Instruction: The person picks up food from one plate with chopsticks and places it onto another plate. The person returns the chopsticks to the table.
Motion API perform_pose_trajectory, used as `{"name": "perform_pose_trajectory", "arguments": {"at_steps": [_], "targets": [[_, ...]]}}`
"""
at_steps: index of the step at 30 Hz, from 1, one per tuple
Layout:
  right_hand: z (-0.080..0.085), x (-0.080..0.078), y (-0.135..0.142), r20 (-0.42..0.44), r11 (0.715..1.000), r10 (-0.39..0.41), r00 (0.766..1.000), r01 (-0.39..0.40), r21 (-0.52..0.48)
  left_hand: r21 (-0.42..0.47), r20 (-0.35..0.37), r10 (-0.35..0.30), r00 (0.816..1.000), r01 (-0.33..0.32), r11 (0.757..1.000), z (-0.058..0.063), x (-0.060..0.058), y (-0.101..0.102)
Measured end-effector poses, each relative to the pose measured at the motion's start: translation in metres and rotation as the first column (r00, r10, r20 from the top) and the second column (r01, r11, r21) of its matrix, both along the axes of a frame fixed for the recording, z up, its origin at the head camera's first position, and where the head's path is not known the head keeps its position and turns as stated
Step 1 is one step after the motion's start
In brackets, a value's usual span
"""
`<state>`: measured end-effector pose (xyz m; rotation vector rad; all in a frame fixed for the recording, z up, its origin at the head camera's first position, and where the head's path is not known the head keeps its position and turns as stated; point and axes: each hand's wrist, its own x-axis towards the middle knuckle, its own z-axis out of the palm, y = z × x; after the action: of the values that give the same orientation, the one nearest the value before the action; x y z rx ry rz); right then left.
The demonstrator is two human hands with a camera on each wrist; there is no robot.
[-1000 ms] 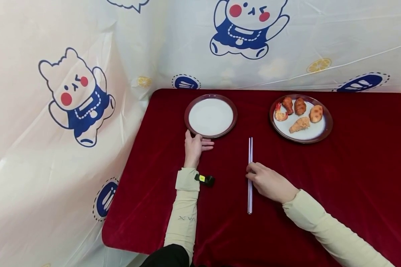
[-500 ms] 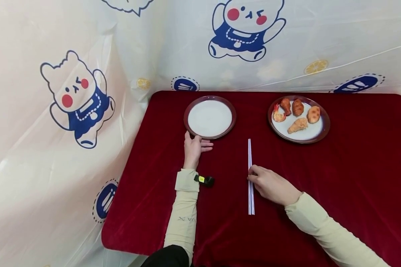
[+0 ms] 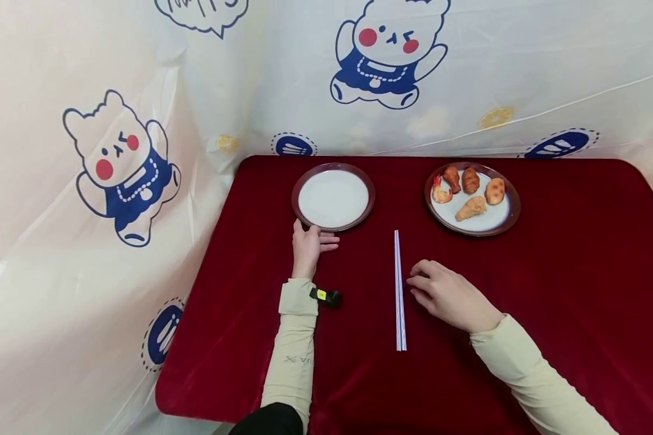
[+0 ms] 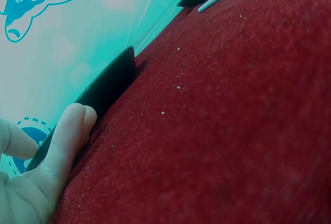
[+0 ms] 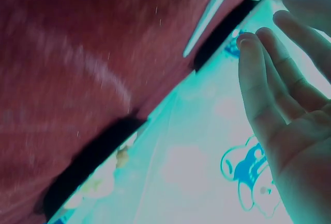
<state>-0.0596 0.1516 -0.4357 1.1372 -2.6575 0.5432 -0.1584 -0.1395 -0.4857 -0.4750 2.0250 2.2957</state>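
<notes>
My left hand (image 3: 307, 251) is at the near rim of a brown-edged white plate (image 3: 333, 198), fingers extended; the left wrist view shows its thumb (image 4: 67, 136) against the plate's dark side (image 4: 111, 81). A pair of pale chopsticks (image 3: 399, 290) lies on the red cloth, pointing away from me, tips close together. Just right of them, my right hand (image 3: 454, 296) hovers with loosely bent fingers and nothing in them. In the right wrist view its fingers (image 5: 253, 74) are apart from the chopsticks (image 5: 209, 19).
A second brown-rimmed plate (image 3: 514, 214) stands at the back right. On it lie a shrimp (image 3: 442, 192), a fried drumstick (image 3: 471, 208) and several other browned food pieces. Behind the red table (image 3: 577, 272) hangs a white curtain (image 3: 283, 72) printed with cartoon figures.
My right hand has let go of the chopsticks and drawn off to the right; they now lie free on the cloth. The left hand stays at the plate. The head view has shifted slightly.
</notes>
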Motion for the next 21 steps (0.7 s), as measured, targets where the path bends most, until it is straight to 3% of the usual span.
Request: {"name": "perform_pose_trajectory", "arguments": {"at_steps": [21], "targets": [[0.015, -0.008, 0.023, -0.04, 0.996, -0.09, 0.995, 0.089, -0.026, -0.021, -0.028, 0.022, 0.999, -0.023, 1.0, 0.002, 0.001, -0.008]]}}
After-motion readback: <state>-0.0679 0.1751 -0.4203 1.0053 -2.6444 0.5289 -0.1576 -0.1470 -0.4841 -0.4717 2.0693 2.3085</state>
